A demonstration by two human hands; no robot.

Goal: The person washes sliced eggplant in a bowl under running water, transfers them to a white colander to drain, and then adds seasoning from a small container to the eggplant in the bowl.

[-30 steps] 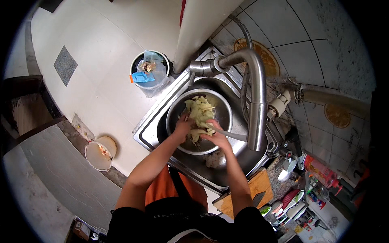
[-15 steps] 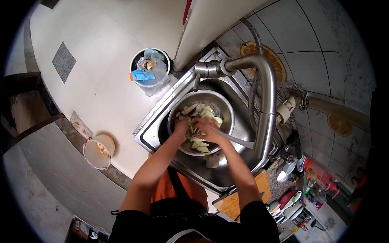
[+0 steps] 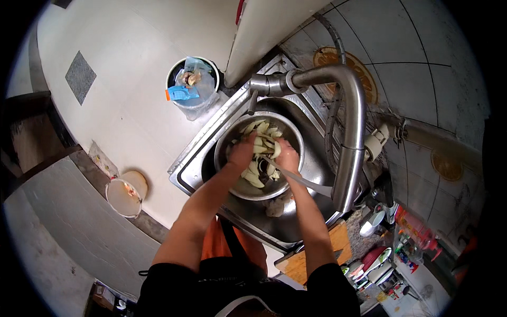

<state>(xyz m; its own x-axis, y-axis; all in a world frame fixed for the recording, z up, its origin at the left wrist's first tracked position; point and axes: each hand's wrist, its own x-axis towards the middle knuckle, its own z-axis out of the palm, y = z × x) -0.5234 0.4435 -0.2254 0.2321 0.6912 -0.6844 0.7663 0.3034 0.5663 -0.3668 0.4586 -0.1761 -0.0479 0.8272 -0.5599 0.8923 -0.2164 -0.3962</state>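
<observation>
A round metal bowl stands in the steel sink, holding pale eggplant slices, some edged with dark skin. My left hand is inside it on the left, fingers curled against the heap. Opposite, my right hand cups the slices from the right, so a bunch lies gathered between both hands. Some fingertips are hidden among the slices. From the tall curved faucet, a stream of water runs past my right wrist into the bowl.
The steel sink surrounds the bowl; a pale crumpled lump lies beside it. A lined bin with scraps stands beyond the sink's left edge. A whitish bucket sits on the floor at left. A wooden board lies right of the sink.
My hands have moved apart to the sides of the slices and now gather them between them. The slices have shifted into a raised heap toward the bowl's middle and far side.
</observation>
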